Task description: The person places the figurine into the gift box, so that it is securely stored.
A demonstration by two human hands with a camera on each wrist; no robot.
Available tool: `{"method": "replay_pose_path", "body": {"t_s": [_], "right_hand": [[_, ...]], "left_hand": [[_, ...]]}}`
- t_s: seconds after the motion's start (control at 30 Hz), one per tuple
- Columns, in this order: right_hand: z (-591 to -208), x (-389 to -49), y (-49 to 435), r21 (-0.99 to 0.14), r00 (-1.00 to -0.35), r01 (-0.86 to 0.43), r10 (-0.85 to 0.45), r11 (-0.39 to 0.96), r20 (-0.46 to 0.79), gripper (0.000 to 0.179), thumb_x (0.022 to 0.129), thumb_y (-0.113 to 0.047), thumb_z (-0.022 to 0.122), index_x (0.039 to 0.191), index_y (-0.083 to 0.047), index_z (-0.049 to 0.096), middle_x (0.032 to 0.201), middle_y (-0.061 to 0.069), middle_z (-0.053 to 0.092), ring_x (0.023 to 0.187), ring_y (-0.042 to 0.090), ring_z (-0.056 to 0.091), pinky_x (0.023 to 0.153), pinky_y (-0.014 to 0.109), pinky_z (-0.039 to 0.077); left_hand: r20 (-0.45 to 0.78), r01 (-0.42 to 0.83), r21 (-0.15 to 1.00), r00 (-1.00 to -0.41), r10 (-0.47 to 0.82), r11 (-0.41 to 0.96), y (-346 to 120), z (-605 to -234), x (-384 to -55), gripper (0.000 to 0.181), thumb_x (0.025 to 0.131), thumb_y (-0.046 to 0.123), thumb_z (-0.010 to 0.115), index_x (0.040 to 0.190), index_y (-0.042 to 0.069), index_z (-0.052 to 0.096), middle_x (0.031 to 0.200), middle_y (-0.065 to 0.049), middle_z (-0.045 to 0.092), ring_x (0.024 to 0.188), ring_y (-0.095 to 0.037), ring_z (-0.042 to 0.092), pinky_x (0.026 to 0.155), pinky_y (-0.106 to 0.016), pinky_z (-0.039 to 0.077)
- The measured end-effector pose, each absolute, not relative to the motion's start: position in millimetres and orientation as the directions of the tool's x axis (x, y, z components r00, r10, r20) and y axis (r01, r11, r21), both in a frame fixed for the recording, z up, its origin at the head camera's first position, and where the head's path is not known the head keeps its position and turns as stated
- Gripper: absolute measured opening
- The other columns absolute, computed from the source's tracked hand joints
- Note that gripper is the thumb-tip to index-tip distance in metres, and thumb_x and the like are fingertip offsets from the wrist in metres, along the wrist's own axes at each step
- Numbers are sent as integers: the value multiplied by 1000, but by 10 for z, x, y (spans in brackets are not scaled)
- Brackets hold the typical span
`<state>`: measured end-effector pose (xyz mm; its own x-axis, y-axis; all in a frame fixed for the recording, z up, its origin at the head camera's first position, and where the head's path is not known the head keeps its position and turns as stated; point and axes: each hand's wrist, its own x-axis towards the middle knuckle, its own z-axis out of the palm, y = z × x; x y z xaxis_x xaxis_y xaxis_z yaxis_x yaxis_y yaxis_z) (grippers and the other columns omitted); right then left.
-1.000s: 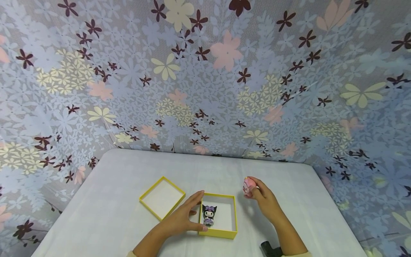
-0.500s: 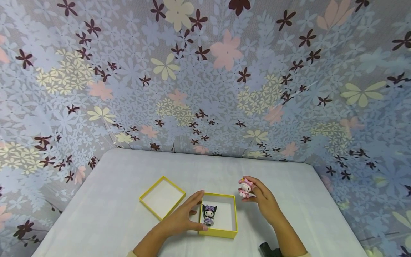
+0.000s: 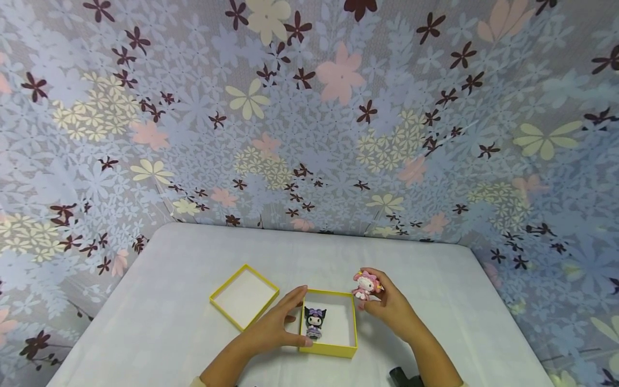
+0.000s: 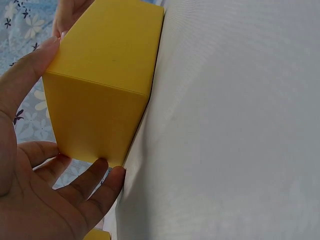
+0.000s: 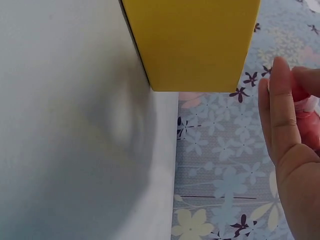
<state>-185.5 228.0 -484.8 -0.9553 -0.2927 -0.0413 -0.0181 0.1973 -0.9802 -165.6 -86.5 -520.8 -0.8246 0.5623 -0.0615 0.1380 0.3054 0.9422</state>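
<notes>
Pink doll [image 3: 367, 286], one, held in the right hand [image 3: 393, 306] off the worktop [image 3: 164, 306]; thumb and fingers pinched on it, its long axis roughly upright, head end up, face towards the box side. Governing relation: doll and right hand stand at the far right corner of the yellow box [image 3: 333, 350], just outside it, so the box's inside lies left of these fingers and towards the worktop's near side; a gap shows between fingers and box in the right wrist view. Left hand [image 3: 273, 329] at the box's left side: thumb at the near left corner, fingers spread from the thumb and bent round to the far left corner, clamped on the box; this is the hand nearer the contents. Yellow box, one, open-topped, white inside, set down on the worktop, its sides about square to the far edge. Contents: one dark doll [image 3: 314, 323], face up, long axis along the left wall, head to the far wall; white floor showing to its right. Lid [image 3: 245, 297], one, yellow-edged, inside upward, left of the box, turned corner-on to the worktop's far edge; nothing seen in it. Black object [image 3: 404, 378], one, cut off by the lower border beside the right forearm; kind cannot be told.
</notes>
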Motion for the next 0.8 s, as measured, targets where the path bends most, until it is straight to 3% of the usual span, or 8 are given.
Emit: {"method": "replay_pose_path", "body": {"t_s": [0.17, 0.37, 0.5, 0.63, 0.7, 0.8], "right_hand": [[-4834, -1807, 2241, -963, -955, -53, -296, 264, -28, 73, 88, -1, 73, 151, -15, 38, 145, 19, 42, 111, 21, 64, 83, 29, 64], [-4835, -1780, 2204, -893, -952, -185, -299, 411, 60, 66, 84, -17, 84, 141, -27, 52, 140, 4, 42, 114, 12, 56, 92, 21, 57], [-4842, -1767, 2188, -883, -934, -225, -350, 413, 75, 65, 85, -26, 83, 141, -29, 50, 137, 4, 45, 114, 8, 56, 97, 15, 52], [-4846, -1749, 2167, -887, -925, -212, -376, 409, 48, 66, 86, -24, 82, 142, -29, 48, 137, 4, 46, 117, 8, 56, 100, 12, 50], [-4839, -1734, 2149, -872, -928, -210, -371, 443, 36, 66, 86, -26, 82, 142, -30, 48, 137, 1, 48, 118, 9, 56, 102, 14, 49], [-4831, -1707, 2122, -838, -929, -221, -369, 498, 26, 65, 86, -31, 82, 142, -29, 48, 136, -3, 53, 121, 14, 57, 106, 28, 51]], "left_hand": [[-62, 138, 941, -826, 560, 308, -865, -5203, -1656, 111, 78, 35, 87, 161, 41, 14, 172, 6, 9, 151, -25, 34, 118, -42, 43], [-68, 137, 937, -832, 551, 322, -861, -5198, -1658, 111, 78, 36, 88, 161, 42, 15, 172, 7, 11, 151, -25, 35, 117, -42, 44], [-71, 138, 934, -832, 550, 329, -859, -5199, -1663, 110, 78, 37, 87, 161, 43, 15, 172, 7, 11, 150, -25, 35, 117, -41, 44], [-66, 141, 936, -829, 555, 323, -859, -5202, -1667, 110, 78, 37, 87, 161, 42, 14, 172, 6, 11, 150, -25, 35, 117, -42, 44], [-63, 144, 936, -829, 556, 321, -860, -5200, -1668, 110, 78, 37, 87, 161, 41, 14, 172, 6, 11, 150, -26, 35, 117, -42, 44], [-67, 141, 936, -829, 556, 323, -863, -5197, -1664, 110, 78, 37, 87, 161, 40, 14, 172, 5, 10, 150, -27, 35, 117, -42, 44]]}}
